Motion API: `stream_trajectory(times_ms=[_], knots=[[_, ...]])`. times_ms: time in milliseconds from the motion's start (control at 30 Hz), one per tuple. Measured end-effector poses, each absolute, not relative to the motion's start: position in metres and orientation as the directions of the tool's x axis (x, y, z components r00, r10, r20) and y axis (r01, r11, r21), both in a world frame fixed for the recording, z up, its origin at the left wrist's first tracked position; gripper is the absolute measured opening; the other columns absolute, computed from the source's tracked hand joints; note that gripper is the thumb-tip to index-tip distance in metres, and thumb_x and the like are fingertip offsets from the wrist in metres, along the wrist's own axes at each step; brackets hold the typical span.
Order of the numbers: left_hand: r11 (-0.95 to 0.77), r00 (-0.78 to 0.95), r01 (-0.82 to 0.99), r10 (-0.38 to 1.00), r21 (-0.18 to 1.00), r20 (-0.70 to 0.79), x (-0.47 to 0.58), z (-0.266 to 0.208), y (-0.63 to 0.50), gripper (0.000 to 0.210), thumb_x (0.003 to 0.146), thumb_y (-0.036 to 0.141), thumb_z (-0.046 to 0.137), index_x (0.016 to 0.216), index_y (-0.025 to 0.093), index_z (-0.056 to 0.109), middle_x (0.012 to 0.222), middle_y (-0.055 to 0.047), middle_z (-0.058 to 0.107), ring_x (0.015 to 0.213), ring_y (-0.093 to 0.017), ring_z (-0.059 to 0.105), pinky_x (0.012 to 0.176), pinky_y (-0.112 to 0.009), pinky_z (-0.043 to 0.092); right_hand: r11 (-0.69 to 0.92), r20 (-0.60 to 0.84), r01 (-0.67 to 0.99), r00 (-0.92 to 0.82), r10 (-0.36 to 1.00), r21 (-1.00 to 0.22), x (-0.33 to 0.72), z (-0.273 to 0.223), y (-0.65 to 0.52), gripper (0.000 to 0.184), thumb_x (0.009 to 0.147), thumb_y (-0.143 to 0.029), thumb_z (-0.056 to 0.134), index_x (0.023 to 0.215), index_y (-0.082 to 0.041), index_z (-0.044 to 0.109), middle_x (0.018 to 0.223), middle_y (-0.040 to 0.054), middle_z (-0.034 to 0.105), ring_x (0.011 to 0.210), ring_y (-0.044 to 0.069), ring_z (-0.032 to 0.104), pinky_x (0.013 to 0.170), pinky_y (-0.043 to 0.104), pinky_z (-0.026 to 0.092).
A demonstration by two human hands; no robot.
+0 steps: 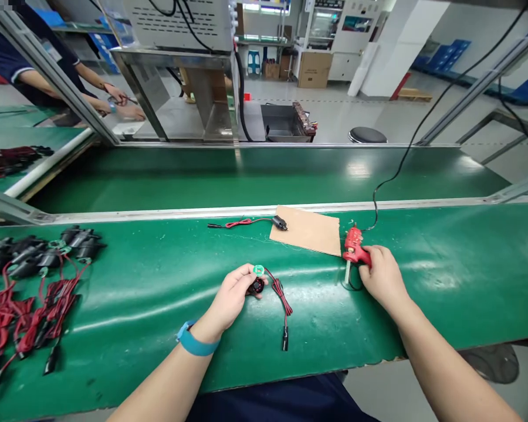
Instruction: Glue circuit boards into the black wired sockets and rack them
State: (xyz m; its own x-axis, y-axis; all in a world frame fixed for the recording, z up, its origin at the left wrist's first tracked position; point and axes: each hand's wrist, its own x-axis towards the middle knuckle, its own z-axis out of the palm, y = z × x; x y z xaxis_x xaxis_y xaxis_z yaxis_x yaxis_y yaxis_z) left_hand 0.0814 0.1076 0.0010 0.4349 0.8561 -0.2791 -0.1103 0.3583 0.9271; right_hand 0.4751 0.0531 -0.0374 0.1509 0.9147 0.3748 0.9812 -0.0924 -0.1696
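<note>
Leftmost, beyond the frame rail, a co-worker's hands [121, 99] work above a neighbouring surface. Below them, at the left end of the green table [149, 346], lies a pile of black housings [35, 252] with bundled red-and-black cables [26, 319]. Near the middle, the left hand [233, 296], a blue band [199, 341] at its wrist, has its fingers clamped on a black round part [257, 286] and a small green disc [259, 270]; a coiled cable [281, 294] trails to the right, ending in a black connector [285, 339]. Farther back, a second black part [280, 223] rests on the left edge of a cardboard sheet [312, 232], its lead extending leftward. To the right of the sheet stands a red glue gun [354, 245], a pale stick [347, 272] projecting toward the wearer; the fingers of the right hand [383, 278] are closed around its handle. A black cord [405, 158] rises behind.
</note>
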Motion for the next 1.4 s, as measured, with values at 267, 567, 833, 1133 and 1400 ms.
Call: stream_trajectory(times_ms=[267,567,833,1133,1400], knots=[[0.239,0.517,-0.046,0.836,0.97,-0.182,0.081,-0.006,0.102,0.025,0.1,0.037,0.052,0.094,0.016,0.065,0.093,-0.006,0.066,0.076,-0.016,0.058,0.072,-0.031,0.05,0.057,0.515,0.918,0.168,0.84,-0.392,0.454,0.004,0.013,0.029,0.092,-0.034,0.061,0.118,-0.021,0.06,0.112,0.0109,0.065,0.102,0.027,0.064,0.088,0.042,0.054],[0.02,0.526,0.132,0.846,0.991,-0.087,0.088,0.002,0.088,0.028,0.104,0.038,0.047,0.092,0.019,0.063,0.083,-0.002,0.058,0.077,-0.017,0.05,0.073,-0.029,0.041,0.235,0.199,0.67,-0.131,0.971,-0.705,0.378,0.063,-0.001,0.022,0.101,-0.024,0.055,0.122,-0.025,0.061,0.118,0.011,0.066,0.105,0.027,0.065,0.087,0.041,0.055],[-0.029,0.512,0.136,0.858,0.99,-0.045,0.087,0.001,0.087,0.033,0.107,0.039,0.039,0.092,0.02,0.061,0.085,-0.002,0.055,0.078,-0.018,0.046,0.073,-0.031,0.037,0.363,0.126,0.578,-0.409,0.904,-0.731,0.346,0.069,0.007,0.017,0.101,-0.017,0.049,0.116,-0.022,0.056,0.103,0.009,0.064,0.093,0.024,0.063,0.079,0.039,0.054],[-0.066,0.521,0.18,0.853,0.981,-0.038,0.087,0.003,0.086,0.035,0.108,0.039,0.036,0.095,0.02,0.062,0.088,-0.004,0.058,0.08,-0.02,0.048,0.076,-0.033,0.036,0.376,0.131,0.576,-0.421,0.898,-0.726,0.339,0.063,0.012,0.005,0.101,-0.018,0.05,0.099,-0.022,0.05,0.086,0.0026,0.057,0.076,0.018,0.053,0.069,0.033,0.046],[-0.076,0.522,0.171,0.853,0.982,-0.025,0.087,0.006,0.085,0.035,0.108,0.039,0.036,0.091,0.021,0.061,0.088,-0.005,0.058,0.081,-0.02,0.047,0.076,-0.033,0.036,0.402,0.117,0.638,-0.441,0.89,-0.657,0.338,0.058,0.012,0.01,0.102,-0.019,0.046,0.092,-0.023,0.046,0.084,0.0016,0.054,0.074,0.018,0.05,0.067,0.033,0.044]])
